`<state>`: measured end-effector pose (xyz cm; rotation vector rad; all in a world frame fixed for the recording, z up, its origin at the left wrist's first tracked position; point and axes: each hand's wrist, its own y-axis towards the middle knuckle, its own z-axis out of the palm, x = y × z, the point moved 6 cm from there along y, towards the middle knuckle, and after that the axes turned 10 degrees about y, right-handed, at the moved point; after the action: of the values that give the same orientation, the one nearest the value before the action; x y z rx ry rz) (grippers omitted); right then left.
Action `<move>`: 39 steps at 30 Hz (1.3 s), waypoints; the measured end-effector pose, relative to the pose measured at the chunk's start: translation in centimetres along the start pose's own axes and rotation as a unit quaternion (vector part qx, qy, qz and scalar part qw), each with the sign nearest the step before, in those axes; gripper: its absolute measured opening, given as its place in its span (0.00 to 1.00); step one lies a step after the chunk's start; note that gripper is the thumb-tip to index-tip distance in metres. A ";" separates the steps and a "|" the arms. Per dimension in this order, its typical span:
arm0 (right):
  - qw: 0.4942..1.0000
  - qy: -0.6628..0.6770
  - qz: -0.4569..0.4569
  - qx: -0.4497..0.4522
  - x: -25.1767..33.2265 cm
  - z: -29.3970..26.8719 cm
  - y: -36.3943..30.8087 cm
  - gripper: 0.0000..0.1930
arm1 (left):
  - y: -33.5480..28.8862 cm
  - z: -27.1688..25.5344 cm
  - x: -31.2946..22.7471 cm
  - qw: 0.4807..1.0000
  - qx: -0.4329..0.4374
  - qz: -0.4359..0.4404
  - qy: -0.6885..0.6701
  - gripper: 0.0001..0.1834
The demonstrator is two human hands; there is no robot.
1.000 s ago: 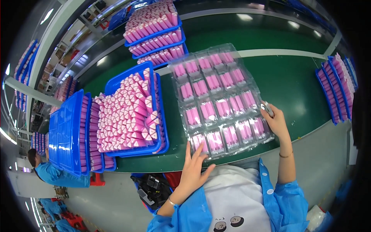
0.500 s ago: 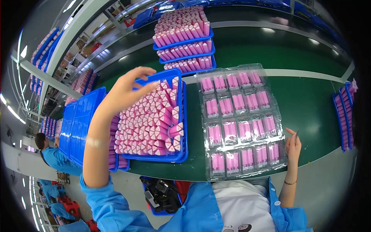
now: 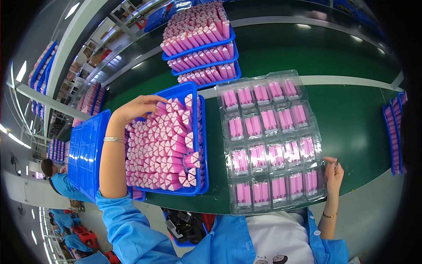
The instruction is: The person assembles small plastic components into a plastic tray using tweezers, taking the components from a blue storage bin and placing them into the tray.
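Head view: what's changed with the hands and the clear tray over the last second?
The left hand has come off the near edge of the clear tray and moved left and forward to the pink pieces in the blue bin; whether it grips one is unclear. The right hand stays by the tray's right edge, still holding a small tool. The tray's pockets stay filled.

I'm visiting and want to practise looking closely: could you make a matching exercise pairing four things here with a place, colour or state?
Things:
1. Left hand
2. Right hand
3. Compartmented tray
4. Person's sleeves

Descriptions:
A. Light blue
B. Transparent
C. At the pink pieces in a blue tray
D. Holding a thin object

Pairs: 1-C; 2-D; 3-B; 4-A
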<state>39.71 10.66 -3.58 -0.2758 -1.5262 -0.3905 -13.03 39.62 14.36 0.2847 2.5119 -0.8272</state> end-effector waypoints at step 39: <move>0.885 0.059 -0.069 0.457 6.6 16.4 -14.9 0.24 | -17.2 38.7 -7.5 0.789 0.152 0.104 -0.586 0.29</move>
<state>18.59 3.40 2.55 0.5937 -1.4541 0.2268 2.25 2.26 -0.44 0.0811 1.1552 -0.9073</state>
